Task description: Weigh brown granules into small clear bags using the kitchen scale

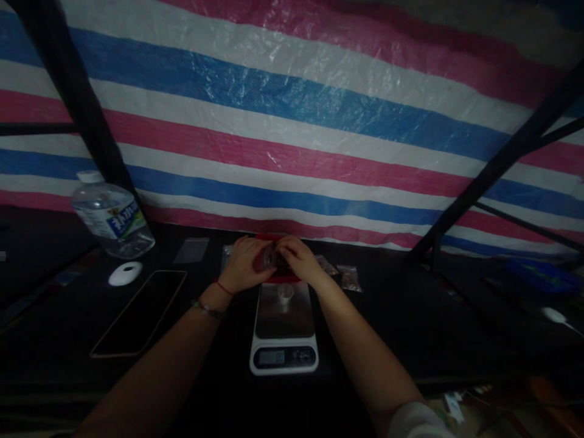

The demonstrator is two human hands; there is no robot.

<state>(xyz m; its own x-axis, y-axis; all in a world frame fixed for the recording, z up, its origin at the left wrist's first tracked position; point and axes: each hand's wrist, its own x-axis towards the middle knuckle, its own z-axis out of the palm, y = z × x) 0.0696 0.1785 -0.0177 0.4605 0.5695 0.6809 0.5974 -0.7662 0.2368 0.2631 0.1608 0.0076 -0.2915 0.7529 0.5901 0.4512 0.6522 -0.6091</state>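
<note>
Both hands' fingers close on a small clear packet point(272, 259), held between left hand point(243, 266) and right hand point(300, 260), just beyond the scale point(283, 331).

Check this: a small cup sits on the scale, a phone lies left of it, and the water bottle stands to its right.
Wrong: the head view shows the water bottle left of the scale, beyond the phone. The small cup does sit on the scale.

Woven plastic tarpaulin point(292, 121) looks glossy and crinkled; the scale point(283, 328) pairs a brushed metal platform with smooth white plastic; the bottle point(112, 216) is clear plastic, the tabletop point(410, 328) matt black
</note>
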